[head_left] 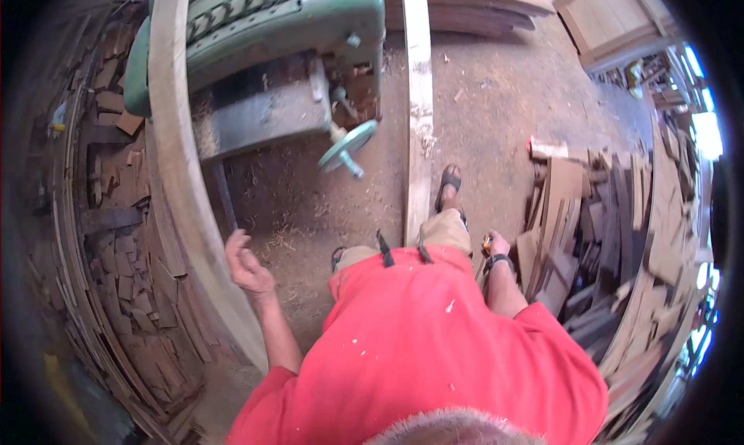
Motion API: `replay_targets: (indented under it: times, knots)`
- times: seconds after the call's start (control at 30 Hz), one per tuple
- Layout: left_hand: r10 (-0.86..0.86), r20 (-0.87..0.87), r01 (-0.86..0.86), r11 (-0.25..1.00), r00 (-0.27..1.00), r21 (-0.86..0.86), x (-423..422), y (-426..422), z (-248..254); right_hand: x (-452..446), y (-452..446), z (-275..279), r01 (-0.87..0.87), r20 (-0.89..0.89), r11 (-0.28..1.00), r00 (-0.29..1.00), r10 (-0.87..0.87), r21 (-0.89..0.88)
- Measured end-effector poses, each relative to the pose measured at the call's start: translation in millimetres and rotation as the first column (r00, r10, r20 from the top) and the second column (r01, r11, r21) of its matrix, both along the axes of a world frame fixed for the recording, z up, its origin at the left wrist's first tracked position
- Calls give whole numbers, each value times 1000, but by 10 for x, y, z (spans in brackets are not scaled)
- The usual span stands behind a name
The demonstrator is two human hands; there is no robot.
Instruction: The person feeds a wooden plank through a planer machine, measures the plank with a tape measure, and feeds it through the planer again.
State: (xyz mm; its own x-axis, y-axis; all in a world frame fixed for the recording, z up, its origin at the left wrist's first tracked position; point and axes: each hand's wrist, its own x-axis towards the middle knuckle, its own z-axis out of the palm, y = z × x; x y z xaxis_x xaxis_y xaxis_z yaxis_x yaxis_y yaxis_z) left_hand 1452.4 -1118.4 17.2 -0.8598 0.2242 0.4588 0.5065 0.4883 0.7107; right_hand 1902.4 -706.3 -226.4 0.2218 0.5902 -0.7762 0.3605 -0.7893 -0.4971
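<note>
My left hand (249, 268) is raised at the left with its fingers apart and slightly bent, holding nothing. It is nearest to a long pale wooden beam (172, 96), which runs past the hand toward the far end of the view. I cannot tell whether they touch. My right hand (497, 246) hangs beside my right leg, with a dark band on the wrist. Its fingers are closed round a small yellow object (487, 244), mostly hidden by the hand. A second long board (418, 73) runs forward from between my legs.
Ahead to the left stands a green woodworking machine (356, 38) with a handwheel (349, 146). Offcuts (562, 185) are heaped at the right, and more scraps (132, 274) lie at the left. Stacked planks (465, 11) lie ahead. Shavings litter the floor (302, 212).
</note>
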Motion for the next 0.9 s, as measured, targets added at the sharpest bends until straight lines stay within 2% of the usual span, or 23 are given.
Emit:
replay_targets:
  times: [0.03, 0.07, 0.1, 0.13, 0.2, 0.23, 0.27, 0.33, 0.37, 0.4, 0.47, 0.5, 0.53, 0.57, 0.67, 0.7, 0.8, 0.87, 0.9]
  knots:
    - [-153, 80, 145, 985, 985, 89, 150, 540, -24, -108, 355, -16, -2, -13, 999, 1000, 2, 33]
    - [-243, 266, 155, 937, 933, 314, 345, 1086, -191, -213, 563, 31, 2, -20, 999, 1000, -1, 51]
    - [-352, 345, 237, 913, 870, 333, 484, 1640, -206, -346, 820, 210, -185, 101, 979, 979, 176, 89]
    - [-384, 577, 265, 922, 721, 283, 567, 2065, -308, -348, 1013, 179, -196, 108, 979, 976, 190, 48]
    - [-410, 682, 435, 888, 605, 148, 647, 2839, -645, -459, 1447, 82, -411, 13, 900, 910, 414, 142]
    - [-404, 743, 450, 880, 534, 155, 635, 3215, -836, -536, 1603, 121, -460, -10, 872, 884, 468, 169]
    - [-395, 798, 465, 870, 455, 165, 591, 3530, -1062, -594, 1693, 161, -465, -15, 873, 882, 472, 146]
    - [-354, 848, 464, 873, 395, 149, 428, 4036, -1703, -759, 1821, 321, -465, -63, 864, 873, 483, 192]
    - [-339, 856, 455, 879, 389, 142, 352, 4254, -1920, -776, 1841, 342, -431, -120, 886, 884, 453, 169]
    - [-306, 858, 440, 892, 412, 106, 247, 4491, -2125, -770, 1850, 408, -502, -102, 837, 841, 531, 218]
    - [-292, 835, 423, 902, 466, 80, -86, 5017, -2634, -715, 1763, 301, -467, -64, 860, 870, 488, 208]
    - [-228, 832, 384, 923, 506, 20, -194, 5185, -2988, -535, 1652, 0, -433, -34, 869, 891, 453, 238]
    - [-159, 829, 339, 940, 536, -38, -304, 5326, -3300, -510, 1590, -28, -452, 27, 868, 889, 457, 203]
    - [-132, 795, 359, 926, 592, -113, -435, 5460, -3559, -586, 1558, 91, -344, -35, 933, 937, 349, 103]
    - [-57, 791, 375, 899, 609, -225, -770, 5752, -4049, -551, 1391, 45, -131, -84, 991, 988, 128, -28]
    - [-50, 800, 384, 894, 598, -232, -875, 5853, -4039, -617, 1361, 85, -96, -108, 995, 990, 95, -3]
    - [-95, 818, 439, 875, 567, -203, -1145, 6065, -4317, -557, 1302, 41, -145, -115, 989, 983, 141, -28]
    - [-162, 855, 436, 896, 492, -81, -1243, 6171, -4505, -638, 1314, 78, -124, -107, 992, 987, 120, -33]
    - [-158, 853, 468, 877, 498, -111, -1271, 6198, -4602, -672, 1311, 89, -127, -95, 991, 988, 122, -41]
